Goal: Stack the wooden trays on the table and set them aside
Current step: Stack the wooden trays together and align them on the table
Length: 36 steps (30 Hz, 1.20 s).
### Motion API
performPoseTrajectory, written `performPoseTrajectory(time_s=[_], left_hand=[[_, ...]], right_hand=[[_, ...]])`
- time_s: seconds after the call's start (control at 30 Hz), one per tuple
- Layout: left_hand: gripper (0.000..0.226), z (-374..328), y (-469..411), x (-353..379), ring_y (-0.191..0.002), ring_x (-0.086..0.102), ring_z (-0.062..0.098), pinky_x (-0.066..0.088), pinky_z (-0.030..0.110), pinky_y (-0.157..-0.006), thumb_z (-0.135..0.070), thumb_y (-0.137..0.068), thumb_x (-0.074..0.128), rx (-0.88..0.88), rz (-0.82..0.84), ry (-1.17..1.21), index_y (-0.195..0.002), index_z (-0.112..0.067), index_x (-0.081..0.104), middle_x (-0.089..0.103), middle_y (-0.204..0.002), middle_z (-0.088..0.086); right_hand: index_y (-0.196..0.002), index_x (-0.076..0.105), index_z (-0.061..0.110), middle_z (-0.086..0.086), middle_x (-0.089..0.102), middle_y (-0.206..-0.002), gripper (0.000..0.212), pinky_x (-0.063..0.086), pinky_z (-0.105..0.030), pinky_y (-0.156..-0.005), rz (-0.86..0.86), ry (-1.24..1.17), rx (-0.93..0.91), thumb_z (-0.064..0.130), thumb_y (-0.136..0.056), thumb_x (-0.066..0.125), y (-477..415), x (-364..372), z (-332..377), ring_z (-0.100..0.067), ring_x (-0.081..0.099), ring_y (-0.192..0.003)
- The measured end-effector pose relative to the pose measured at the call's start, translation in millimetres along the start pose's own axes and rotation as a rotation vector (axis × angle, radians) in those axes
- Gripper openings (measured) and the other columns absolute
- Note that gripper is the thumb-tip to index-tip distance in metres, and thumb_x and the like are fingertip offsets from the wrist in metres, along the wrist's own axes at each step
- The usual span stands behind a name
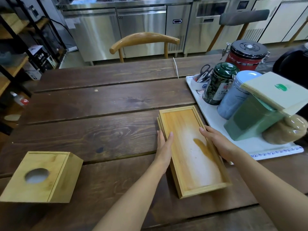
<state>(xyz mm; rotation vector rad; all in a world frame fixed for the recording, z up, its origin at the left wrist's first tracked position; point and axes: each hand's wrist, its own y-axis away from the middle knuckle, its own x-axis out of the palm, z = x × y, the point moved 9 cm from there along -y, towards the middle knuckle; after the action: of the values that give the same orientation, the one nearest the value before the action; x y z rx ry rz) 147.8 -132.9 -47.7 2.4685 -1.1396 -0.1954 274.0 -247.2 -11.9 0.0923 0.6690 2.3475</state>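
Note:
A stack of light wooden trays [188, 147] lies on the dark wooden table [100, 114], right of centre, long side running away from me. The top tray is empty and has a dark stain on its floor. Lower tray edges show along the left side and near end. My left hand [164, 147] grips the stack's left long edge, thumb over the rim. My right hand [216, 144] grips the right long edge, thumb on the rim.
A wooden tissue box [41, 177] with a round hole sits at the front left. A white tray [250, 147] at the right, close beside the stack, carries jars, a green tin, a paper stack and a cup with scissors. A wooden chair [143, 40] stands behind the table.

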Motion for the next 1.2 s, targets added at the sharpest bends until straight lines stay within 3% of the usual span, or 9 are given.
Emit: performPoseTrajectory(time_s=[0.1, 0.23, 0.37, 0.43, 0.57, 0.7, 0.77, 1.03, 1.2], left_hand=[[0.075, 2, -14, -2, -0.148, 0.011, 0.018, 0.015, 0.052, -0.119, -0.057, -0.091, 0.039, -0.004, -0.026, 0.043, -0.151, -0.036, -0.002, 0.004, -0.163, -0.005], [0.075, 1, -17, 3, -0.148, 0.012, 0.019, 0.016, 0.053, -0.119, -0.055, -0.091, 0.04, 0.009, -0.031, 0.07, -0.151, -0.036, -0.003, 0.005, -0.163, -0.004], [0.085, 5, -19, 2, -0.147, 0.017, 0.019, 0.019, 0.053, -0.118, -0.061, -0.081, 0.044, 0.017, -0.026, 0.12, -0.15, -0.039, 0.001, 0.012, -0.162, -0.003], [0.084, 6, -19, 2, -0.146, 0.018, 0.019, 0.02, 0.053, -0.118, -0.06, -0.081, 0.044, 0.02, -0.031, 0.13, -0.15, -0.039, 0.002, 0.013, -0.162, -0.004], [0.072, 7, -15, 2, -0.146, 0.021, 0.019, 0.021, 0.053, -0.117, -0.053, -0.088, 0.043, 0.022, -0.036, 0.146, -0.149, -0.043, 0.005, 0.016, -0.161, -0.004], [0.059, 21, 0, 0, -0.143, 0.027, 0.019, 0.025, 0.05, -0.117, -0.026, -0.1, 0.039, 0.006, -0.034, 0.219, -0.15, -0.041, 0.011, 0.024, -0.159, -0.003], [0.059, 30, 14, 2, -0.142, 0.029, 0.017, 0.026, 0.049, -0.117, -0.024, -0.1, 0.039, -0.005, -0.015, 0.228, -0.148, -0.043, 0.012, 0.026, -0.158, -0.005], [0.059, 38, 29, 8, -0.141, 0.031, 0.017, 0.027, 0.049, -0.116, -0.02, -0.1, 0.038, 0.005, -0.071, 0.247, -0.146, -0.047, 0.012, 0.027, -0.157, -0.007], [0.059, 29, 8, 11, -0.139, 0.035, 0.02, 0.03, 0.051, -0.114, -0.019, -0.099, 0.039, -0.004, -0.074, 0.254, -0.147, -0.046, 0.016, 0.032, -0.155, -0.004]], right_hand=[[-0.142, 0.029, 0.019, 0.001, 0.031, -0.151, 0.063, 0.022, -0.037, -0.114, -0.011, -0.015, 0.014, 0.044, -0.088, 0.05, -16, 0, 7, -0.019, 0.028, -0.139], [-0.143, 0.027, 0.018, 0.0, 0.032, -0.149, 0.057, 0.025, -0.03, -0.104, -0.031, -0.018, -0.01, 0.037, -0.093, 0.045, -34, 1, 10, -0.018, 0.029, -0.137], [-0.138, 0.036, 0.02, 0.007, 0.048, -0.123, 0.044, 0.04, -0.019, -0.08, -0.002, 0.0, -0.021, 0.031, -0.096, 0.039, -31, 10, 12, -0.003, 0.051, -0.098], [-0.137, 0.038, 0.022, 0.006, 0.051, -0.124, 0.043, 0.041, -0.017, -0.071, -0.002, 0.007, -0.017, 0.032, -0.096, 0.039, -30, 10, 11, 0.0, 0.052, -0.094], [-0.134, 0.043, 0.023, 0.004, 0.055, -0.126, 0.042, 0.043, -0.025, -0.083, 0.003, 0.032, -0.023, 0.036, -0.094, 0.042, -27, 8, 11, -0.013, 0.053, -0.112], [-0.117, 0.054, 0.024, 0.002, 0.065, -0.105, 0.026, 0.047, -0.031, -0.078, -0.063, 0.095, 0.017, 0.032, -0.094, 0.044, -6, 0, -9, -0.017, 0.061, -0.095], [-0.116, 0.058, 0.026, 0.004, 0.068, -0.102, 0.025, 0.047, -0.031, -0.077, -0.081, 0.063, 0.032, 0.027, -0.093, 0.046, 10, -6, -24, -0.016, 0.064, -0.092], [-0.123, 0.054, 0.033, 0.005, 0.064, -0.118, 0.033, 0.046, -0.039, -0.096, -0.04, -0.07, 0.086, 0.021, -0.094, 0.045, 36, -6, -53, -0.018, 0.06, -0.109], [-0.113, 0.056, 0.03, 0.007, 0.067, -0.103, 0.025, 0.048, -0.027, -0.074, -0.082, -0.084, 0.066, 0.019, -0.095, 0.043, 20, -14, -39, -0.012, 0.064, -0.092]])
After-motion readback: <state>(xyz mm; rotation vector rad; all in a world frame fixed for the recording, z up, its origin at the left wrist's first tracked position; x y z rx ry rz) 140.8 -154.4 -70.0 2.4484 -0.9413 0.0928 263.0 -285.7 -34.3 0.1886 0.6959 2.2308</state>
